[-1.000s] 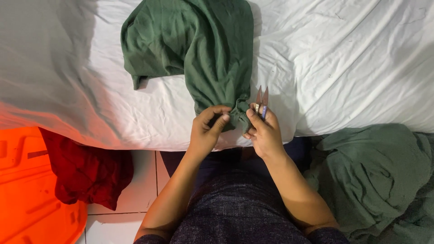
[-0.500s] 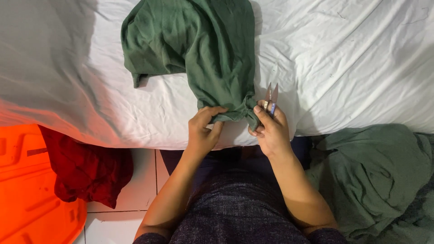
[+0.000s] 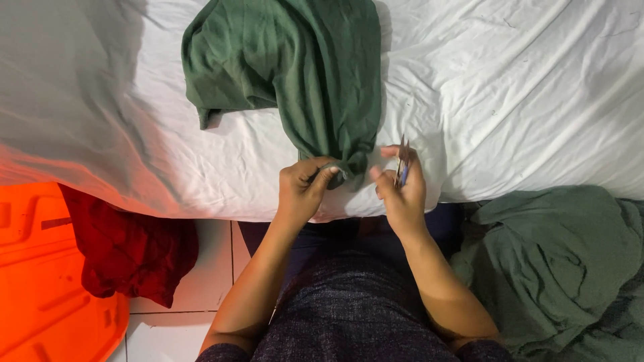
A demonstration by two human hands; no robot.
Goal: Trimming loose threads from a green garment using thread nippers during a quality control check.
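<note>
White, creased bed sheet point(image 3: 523, 100) lies under my soft dark green garment point(image 3: 315, 74), whose bunched lower end my left hand point(image 3: 302, 191) pinches. My right hand point(image 3: 402, 194), just beside it, grips small thin-bladed scissors point(image 3: 402, 161). Limp knit could slip or bunch, so I judge the blades might nick cloth or fingers.

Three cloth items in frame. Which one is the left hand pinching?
The dark green garment spread on the white sheet; the left hand grips its lower end. The red cloth and the paler green pile lie untouched on the floor.
</note>
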